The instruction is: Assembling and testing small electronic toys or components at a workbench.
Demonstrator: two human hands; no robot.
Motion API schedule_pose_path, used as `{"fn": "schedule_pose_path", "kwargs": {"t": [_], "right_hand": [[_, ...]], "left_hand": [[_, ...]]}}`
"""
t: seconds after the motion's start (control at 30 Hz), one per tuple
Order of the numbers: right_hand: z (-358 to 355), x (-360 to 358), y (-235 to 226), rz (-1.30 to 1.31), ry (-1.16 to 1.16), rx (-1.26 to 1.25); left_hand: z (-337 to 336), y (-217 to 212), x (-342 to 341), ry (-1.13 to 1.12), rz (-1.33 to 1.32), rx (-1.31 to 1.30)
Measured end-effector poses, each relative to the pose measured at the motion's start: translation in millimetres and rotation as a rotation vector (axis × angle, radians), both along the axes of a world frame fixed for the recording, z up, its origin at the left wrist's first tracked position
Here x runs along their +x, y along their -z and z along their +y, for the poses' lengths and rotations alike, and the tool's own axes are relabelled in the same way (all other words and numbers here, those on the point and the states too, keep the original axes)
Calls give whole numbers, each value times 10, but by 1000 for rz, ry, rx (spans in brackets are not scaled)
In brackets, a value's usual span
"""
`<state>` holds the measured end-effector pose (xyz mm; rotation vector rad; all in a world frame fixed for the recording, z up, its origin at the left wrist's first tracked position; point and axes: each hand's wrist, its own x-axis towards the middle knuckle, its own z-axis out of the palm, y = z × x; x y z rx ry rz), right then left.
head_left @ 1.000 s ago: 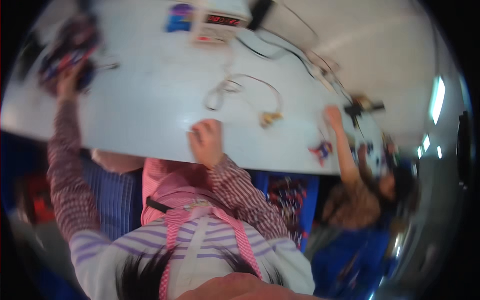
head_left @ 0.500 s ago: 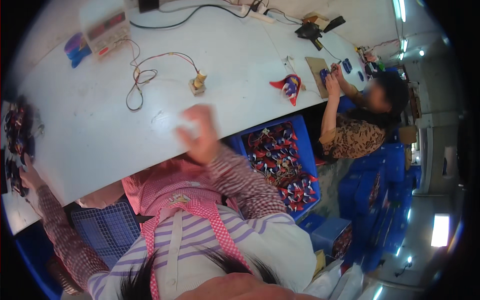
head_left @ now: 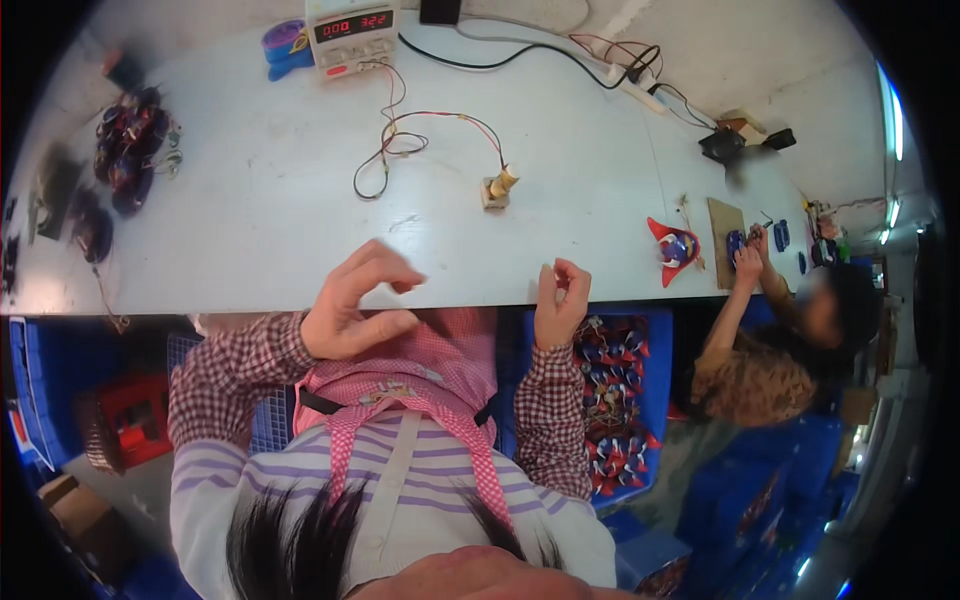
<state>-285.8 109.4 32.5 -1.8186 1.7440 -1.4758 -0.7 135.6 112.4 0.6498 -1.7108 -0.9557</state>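
My left hand (head_left: 360, 300) hovers over the near table edge, its fingers bent and the thumb apart from them, with nothing seen between. Near that same edge, to the right, is my right hand (head_left: 562, 305), its thumb and curled fingers a little apart and no object visible in it. Beyond both hands stands a small pale block with a brass-coloured top (head_left: 497, 190), joined by red and black wires (head_left: 440, 115) to a bench power supply (head_left: 352, 42) with a lit red display. A red, blue and white moulded piece (head_left: 675, 250) lies farther right.
Dark red shiny pieces with wires (head_left: 130, 140) are heaped at the left of the white table (head_left: 300, 200). Under the right edge is a blue crate (head_left: 655, 400) of red-and-blue pieces. A co-worker (head_left: 770, 350) handles a blue piece at the right. A blue-purple tape roll (head_left: 285, 45) sits by the supply.
My left hand has come back from the dark red pieces at the far left to the front edge. My right hand has moved right along the edge. The whole view has turned.
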Motion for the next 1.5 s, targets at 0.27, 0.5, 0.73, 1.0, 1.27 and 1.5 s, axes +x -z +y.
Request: {"fn": "schedule_pose_path", "kwargs": {"t": [0.27,0.5,0.73,1.0,1.27,1.5], "right_hand": [[-307,108,222,281,90,-136],[-357,193,177,273,119,-19],[-181,238,111,81,144,21],[-144,172,147,-85,175,39],[-156,217,120,61,176,37],[-163,205,174,122,148,4]], "left_hand": [[-66,-1012,-183,799,843,69],[49,-675,367,725,973,216],[-77,-802,543,857,966,159],[-233,-830,488,1037,987,131],[-264,-931,527,1132,969,99],[-357,-809,561,1303,831,124]]}}
